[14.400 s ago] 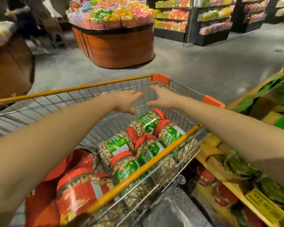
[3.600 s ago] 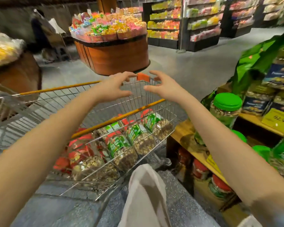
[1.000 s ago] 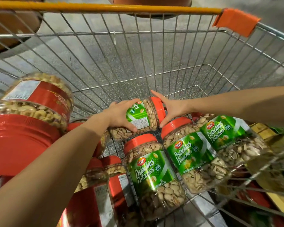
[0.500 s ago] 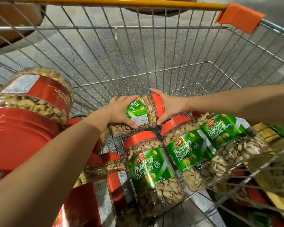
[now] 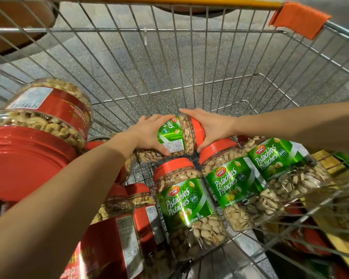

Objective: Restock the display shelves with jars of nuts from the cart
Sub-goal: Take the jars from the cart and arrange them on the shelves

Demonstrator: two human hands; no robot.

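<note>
Inside the wire cart [image 5: 189, 63] a pistachio jar [image 5: 176, 137] with a green label and an orange-red lid lies on its side, held a little above the other jars. My left hand [image 5: 149, 134] grips its body from the left, and my right hand [image 5: 210, 127] grips its lid end from the right. Three more green-label pistachio jars [image 5: 187, 204] lie just in front of it on the cart floor. Red-label nut jars [image 5: 113, 234] lie at the lower left.
A large red-lidded jar of cashews [image 5: 46, 111] lies tilted at the left of the cart. The cart's yellow rim with an orange corner piece [image 5: 298, 19] runs across the top. A wooden shelf edge [image 5: 330, 160] shows through the wire at the right.
Both hands came down from above the cart and took hold of the pistachio jar. In the last second the jar has risen slightly with both hands on it.
</note>
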